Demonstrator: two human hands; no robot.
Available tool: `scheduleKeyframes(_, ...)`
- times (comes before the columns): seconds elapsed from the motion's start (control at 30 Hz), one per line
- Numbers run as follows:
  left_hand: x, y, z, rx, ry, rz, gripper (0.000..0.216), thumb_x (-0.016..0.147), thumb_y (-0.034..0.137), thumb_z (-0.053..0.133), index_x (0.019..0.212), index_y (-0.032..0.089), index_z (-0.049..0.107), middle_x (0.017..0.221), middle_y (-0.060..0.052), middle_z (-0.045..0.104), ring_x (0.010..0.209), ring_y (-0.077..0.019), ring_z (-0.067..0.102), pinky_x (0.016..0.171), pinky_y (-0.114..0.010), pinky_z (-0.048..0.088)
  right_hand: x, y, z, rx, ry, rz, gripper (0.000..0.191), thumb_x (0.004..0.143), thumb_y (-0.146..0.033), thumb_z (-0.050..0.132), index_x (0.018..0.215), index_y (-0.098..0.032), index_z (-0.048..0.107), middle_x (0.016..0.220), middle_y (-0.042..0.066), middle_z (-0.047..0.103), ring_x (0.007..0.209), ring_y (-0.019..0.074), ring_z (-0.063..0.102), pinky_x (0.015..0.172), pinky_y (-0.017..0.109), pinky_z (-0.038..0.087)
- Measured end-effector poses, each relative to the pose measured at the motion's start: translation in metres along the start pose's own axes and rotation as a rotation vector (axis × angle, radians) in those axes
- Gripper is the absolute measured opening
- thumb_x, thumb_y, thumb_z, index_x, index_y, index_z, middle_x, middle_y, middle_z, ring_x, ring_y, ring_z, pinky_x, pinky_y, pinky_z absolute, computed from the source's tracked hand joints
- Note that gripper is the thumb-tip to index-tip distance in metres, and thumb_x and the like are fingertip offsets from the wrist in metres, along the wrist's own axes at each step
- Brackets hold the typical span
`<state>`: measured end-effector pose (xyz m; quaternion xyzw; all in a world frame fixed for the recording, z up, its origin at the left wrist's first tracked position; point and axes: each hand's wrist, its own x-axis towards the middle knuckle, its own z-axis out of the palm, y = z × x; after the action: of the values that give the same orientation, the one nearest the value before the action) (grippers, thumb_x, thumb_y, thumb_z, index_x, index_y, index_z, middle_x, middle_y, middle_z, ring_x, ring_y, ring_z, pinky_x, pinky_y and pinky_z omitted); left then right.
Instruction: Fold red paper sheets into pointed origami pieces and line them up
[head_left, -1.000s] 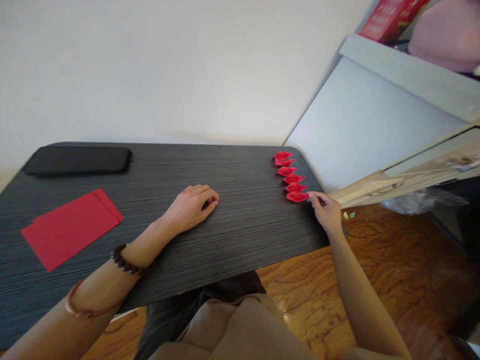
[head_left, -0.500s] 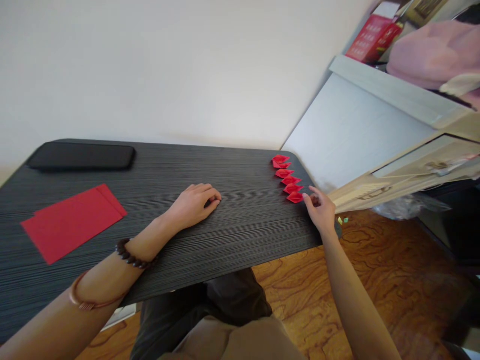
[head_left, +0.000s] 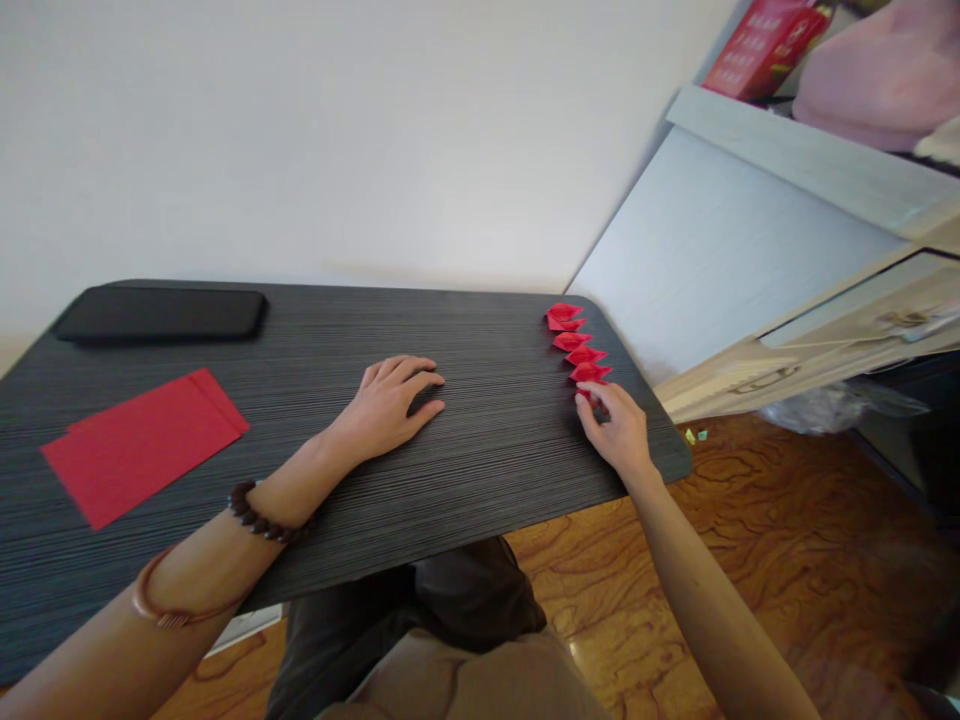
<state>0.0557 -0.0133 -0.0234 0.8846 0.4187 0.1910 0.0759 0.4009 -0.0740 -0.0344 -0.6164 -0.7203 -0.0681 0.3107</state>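
Folded papers (head_left: 584, 355) line up at two o'clock; my right hand (head_left: 619, 435) rests open on the nearest, left hand (head_left: 390, 405) flat, empty

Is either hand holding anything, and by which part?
The left hand rests empty on the table. The right hand touches the nearest red folded piece with its fingertips; a pinch cannot be told.

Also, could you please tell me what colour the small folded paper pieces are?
The folded pieces are red; head view.

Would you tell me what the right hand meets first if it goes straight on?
The right hand would meet the nearest folded red paper piece first; that piece apparently touches its fingertips now.
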Motion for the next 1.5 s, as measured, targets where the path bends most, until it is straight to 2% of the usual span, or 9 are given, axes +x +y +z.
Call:
scheduleKeyframes(0.3,-0.002,0.0,-0.003,0.04,-0.075,0.026,0.041,0.093,0.043,0.04,0.127,0.022,0.05,0.14,-0.008,0.044,0.132,-0.0272,0.034,0.108,-0.047,0.027,0.022,-0.077,0.033,0.055,-0.205,-0.202,0.025,0.091,-0.026,0.042,0.105,-0.021,0.062,0.08,0.004,0.063,0.079,0.0183,0.056,0.08,0.031,0.043)
scheduleKeyframes(0.43,-0.012,-0.003,-0.015,0.069,-0.119,0.04,0.041,0.094,0.041,0.037,0.13,0.024,0.048,0.141,-0.007,0.043,0.131,-0.025,0.036,0.108,-0.043,0.029,0.045,-0.112,0.057,0.098,-0.315,-0.274,0.026,0.092,-0.025,0.04,0.11,-0.02,0.058,0.09,0.006,0.063,0.084,0.0183,0.056,0.081,0.03,0.044)
scheduleKeyframes(0.73,-0.042,-0.013,-0.05,0.277,-0.116,-0.136,0.035,0.094,0.023,0.037,0.125,0.026,0.053,0.134,-0.008,0.049,0.123,-0.027,0.042,0.102,-0.045,0.035,0.08,-0.168,0.101,0.097,-0.346,-0.336,0.025,0.092,-0.026,0.04,0.107,-0.019,0.058,0.095,0.007,0.062,0.087,0.0203,0.057,0.081,0.031,0.043)
scheduleKeyframes(0.8,-0.049,-0.013,-0.061,0.367,-0.095,-0.253,0.033,0.093,0.027,0.042,0.122,0.025,0.055,0.135,-0.011,0.047,0.123,-0.0324,0.042,0.098,-0.05,0.037,0.082,-0.174,0.104,0.091,-0.351,-0.342,0.025,0.092,-0.027,0.04,0.108,-0.019,0.058,0.095,0.007,0.063,0.088,0.0209,0.057,0.082,0.032,0.042)
scheduleKeyframes(0.9,-0.066,-0.018,-0.076,0.547,-0.084,-0.536,0.053,0.086,0.044,0.051,0.128,0.011,0.048,0.138,-0.025,0.04,0.123,-0.047,0.037,0.09,-0.061,0.038,0.083,-0.177,0.107,0.09,-0.354,-0.344,0.025,0.092,-0.027,0.04,0.108,-0.02,0.058,0.094,0.007,0.064,0.086,0.0211,0.057,0.082,0.033,0.041)
scheduleKeyframes(1.0,-0.082,-0.026,-0.085,0.523,-0.285,-0.712,0.053,0.088,0.049,0.042,0.108,0.002,0.056,0.113,-0.03,0.057,0.099,-0.0447,0.058,0.073,-0.053,0.049,0.083,-0.177,0.107,0.091,-0.357,-0.346,0.025,0.092,-0.027,0.04,0.108,-0.021,0.058,0.093,0.007,0.065,0.084,0.0213,0.057,0.08,0.033,0.041)
scheduleKeyframes(1.13,-0.087,-0.03,-0.086,0.515,-0.305,-0.697,0.035,0.091,0.033,0.038,0.102,0.006,0.057,0.099,-0.023,0.064,0.09,-0.0373,0.063,0.064,-0.042,0.052,0.084,-0.177,0.107,0.096,-0.355,-0.349,0.025,0.092,-0.027,0.041,0.108,-0.021,0.058,0.093,0.007,0.065,0.084,0.0212,0.058,0.079,0.032,0.041)
scheduleKeyframes(1.33,-0.085,-0.026,-0.088,0.524,-0.284,-0.673,0.028,0.084,0.013,0.036,0.102,0.006,0.057,0.093,-0.021,0.066,0.082,-0.0317,0.066,0.062,-0.037,0.051,0.086,-0.175,0.108,0.1,-0.351,-0.341,0.024,0.091,-0.028,0.042,0.108,-0.021,0.058,0.09,0.006,0.065,0.08,0.0198,0.058,0.076,0.031,0.041)
scheduleKeyframes(1.5,-0.103,-0.038,-0.098,0.414,-0.3,-0.624,0.024,0.083,0.022,0.043,0.094,0.009,0.06,0.089,-0.017,0.068,0.084,-0.0296,0.066,0.069,-0.036,0.051,0.085,-0.175,0.109,0.082,-0.344,-0.351,0.025,0.091,-0.028,0.042,0.109,-0.021,0.058,0.091,0.006,0.065,0.082,0.0209,0.059,0.077,0.032,0.041)
